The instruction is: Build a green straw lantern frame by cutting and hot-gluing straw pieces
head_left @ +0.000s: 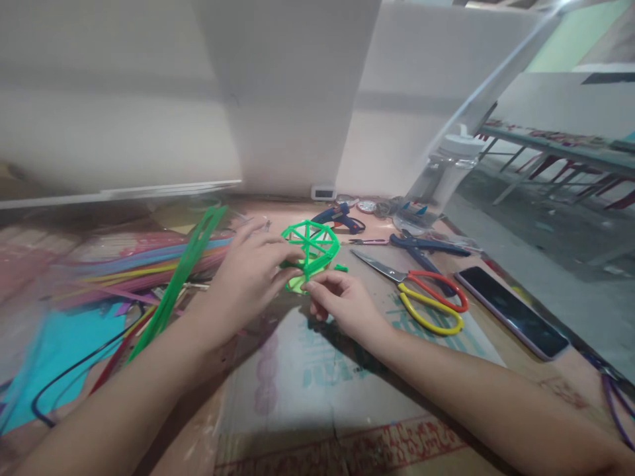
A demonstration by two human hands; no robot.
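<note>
A small green wheel-like frame with spokes stands upright or tilted above the middle of the work surface, with a lighter green piece at its base. My left hand pinches its left side between thumb and fingers. My right hand has thumb and fingertips closed on its lower edge. Just right of the frame lie scissors with one red and one yellow handle, blades pointing to the upper left.
Green strips and coloured strips lie at left beside a blue sheet. Behind are a blue glue gun and a small display. At right are blue pliers, a clear bottle and a phone.
</note>
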